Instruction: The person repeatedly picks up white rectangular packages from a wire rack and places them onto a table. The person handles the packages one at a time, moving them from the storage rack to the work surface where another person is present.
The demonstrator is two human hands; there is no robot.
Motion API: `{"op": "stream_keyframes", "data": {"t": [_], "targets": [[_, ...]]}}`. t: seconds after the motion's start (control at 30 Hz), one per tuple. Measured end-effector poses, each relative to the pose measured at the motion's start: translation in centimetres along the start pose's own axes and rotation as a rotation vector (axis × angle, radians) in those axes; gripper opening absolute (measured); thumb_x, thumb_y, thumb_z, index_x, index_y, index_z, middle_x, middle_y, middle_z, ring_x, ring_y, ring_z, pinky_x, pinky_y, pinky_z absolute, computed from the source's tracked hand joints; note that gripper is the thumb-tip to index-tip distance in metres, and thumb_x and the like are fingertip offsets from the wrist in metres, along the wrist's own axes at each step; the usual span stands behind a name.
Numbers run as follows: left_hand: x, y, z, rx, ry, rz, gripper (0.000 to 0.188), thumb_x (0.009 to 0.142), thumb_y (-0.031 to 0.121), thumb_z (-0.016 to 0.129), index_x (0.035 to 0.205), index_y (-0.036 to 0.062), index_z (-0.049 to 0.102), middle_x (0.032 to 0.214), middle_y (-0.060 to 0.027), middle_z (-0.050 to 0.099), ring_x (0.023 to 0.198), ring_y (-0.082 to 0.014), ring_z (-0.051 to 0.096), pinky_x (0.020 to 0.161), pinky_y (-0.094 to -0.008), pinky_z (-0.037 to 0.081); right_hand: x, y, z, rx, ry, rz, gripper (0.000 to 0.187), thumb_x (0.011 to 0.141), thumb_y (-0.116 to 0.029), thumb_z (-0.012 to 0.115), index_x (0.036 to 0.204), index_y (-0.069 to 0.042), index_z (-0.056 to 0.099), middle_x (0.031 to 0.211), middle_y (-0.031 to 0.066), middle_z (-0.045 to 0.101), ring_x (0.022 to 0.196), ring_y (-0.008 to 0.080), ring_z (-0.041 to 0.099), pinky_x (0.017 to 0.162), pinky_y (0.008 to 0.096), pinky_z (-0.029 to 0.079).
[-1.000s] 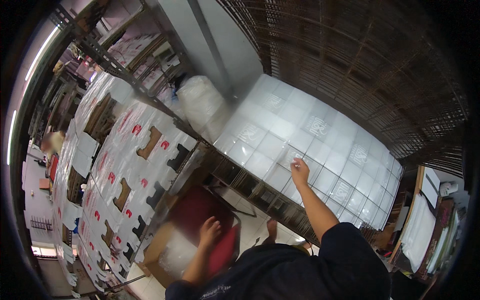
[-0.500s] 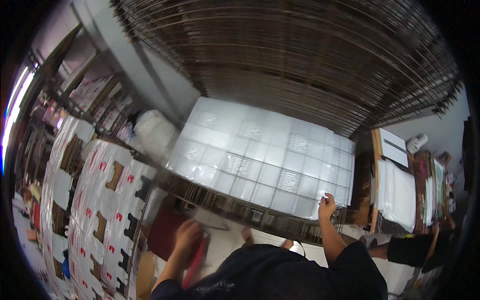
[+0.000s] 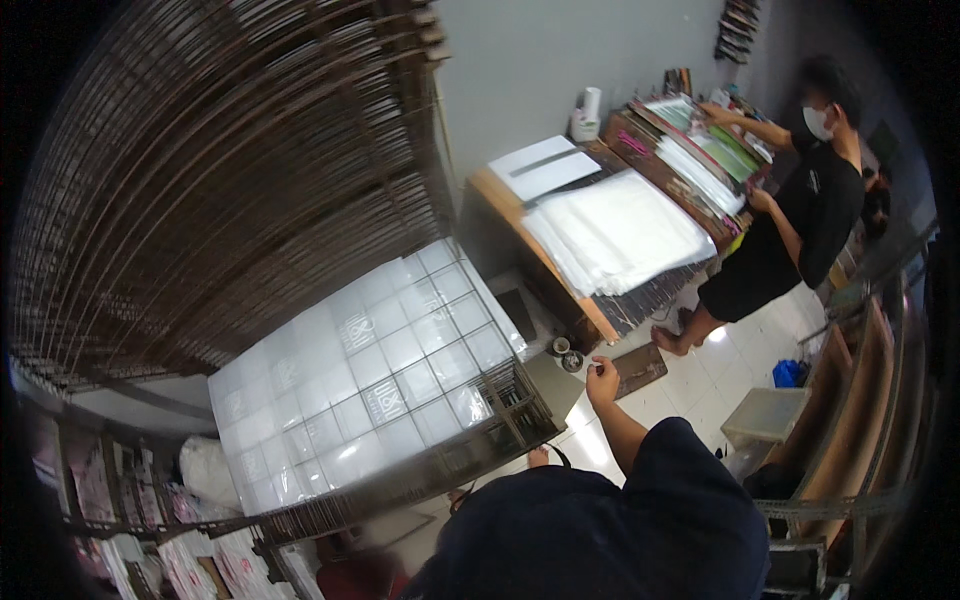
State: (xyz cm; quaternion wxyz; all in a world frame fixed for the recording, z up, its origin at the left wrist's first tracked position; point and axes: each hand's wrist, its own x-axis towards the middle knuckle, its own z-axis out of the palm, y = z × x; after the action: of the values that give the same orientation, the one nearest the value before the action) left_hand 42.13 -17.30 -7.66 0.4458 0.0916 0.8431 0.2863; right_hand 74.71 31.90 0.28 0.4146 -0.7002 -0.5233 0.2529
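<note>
My right hand (image 3: 601,382) is held out past the right end of the drying rack, over the tiled floor. Its fingers are curled in; a small pale spot shows at the fingertips, too small to name. My left hand is out of the picture. Left of my right hand, clear plastic sheets (image 3: 325,400) with white printed marks lie on the lowered wire shelf (image 3: 500,395) of the rack. Many raised wire shelves (image 3: 230,190) tilt up behind them.
A worktable (image 3: 590,308) at the right holds a stack of white sheets (image 3: 625,225). A co-worker (image 3: 800,220) stands at its far end, hands on a printing frame (image 3: 720,145). Round containers (image 3: 566,355) and a board (image 3: 640,370) lie on the floor. A translucent bin (image 3: 765,415) stands at right.
My view has swung right, bringing the worktable and co-worker into fuller sight. My right hand has left the sheets' edge; my left hand has gone out of the picture.
</note>
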Motion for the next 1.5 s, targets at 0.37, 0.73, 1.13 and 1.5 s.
{"op": "stream_keyframes", "data": {"t": [0.37,0.73,1.13,1.5], "targets": [[-0.3,5.6,0.8,0.092,-0.063,-0.058,0.039,0.083,0.025,0.06,0.116,0.0063,0.05,0.09,-0.0091,0.061,0.077,-0.0189,0.058,0.071,-0.0361,0.047,5.0,2.9,-5.1,-0.224,-0.176,0.118,0.029,0.073,-0.016,0.057,0.101,-0.011,0.06,0.078,0.0118,0.064,0.078,0.029,0.062,0.071,0.0394,0.047],[-1.8,4.1,0.7,0.125,-0.023,-0.155,0.041,0.081,0.028,0.062,0.114,0.0059,0.052,0.088,-0.0101,0.062,0.076,-0.019,0.059,0.069,-0.0349,0.047,5.6,5.3,-6.3,-0.274,-0.212,0.142,0.02,0.072,-0.016,0.058,0.09,-0.011,0.063,0.079,0.0144,0.064,0.079,0.0301,0.062,0.073,0.0392,0.048],[-2.0,4.2,0.1,0.132,-0.014,-0.155,0.043,0.079,0.031,0.064,0.111,0.0054,0.054,0.085,-0.0112,0.062,0.074,-0.019,0.059,0.067,-0.0335,0.048,11.6,7.6,-3.0,0.259,0.261,0.229,0.021,0.077,-0.022,0.06,0.088,-0.004,0.062,0.074,0.0114,0.062,0.066,0.0239,0.06,0.06,0.034,0.048],[-2.8,4.0,0.0,0.13,0.016,-0.173,0.045,0.077,0.035,0.066,0.109,0.0049,0.056,0.083,-0.0122,0.063,0.072,-0.0191,0.06,0.065,-0.0323,0.048,21.9,-3.7,-2.4,1.393,-0.024,0.403,0.051,0.083,-0.016,0.053,0.129,-0.01,0.033,0.124,0.0148,0.044,0.106,0.028,0.05,0.085,0.0342,0.044]]}}
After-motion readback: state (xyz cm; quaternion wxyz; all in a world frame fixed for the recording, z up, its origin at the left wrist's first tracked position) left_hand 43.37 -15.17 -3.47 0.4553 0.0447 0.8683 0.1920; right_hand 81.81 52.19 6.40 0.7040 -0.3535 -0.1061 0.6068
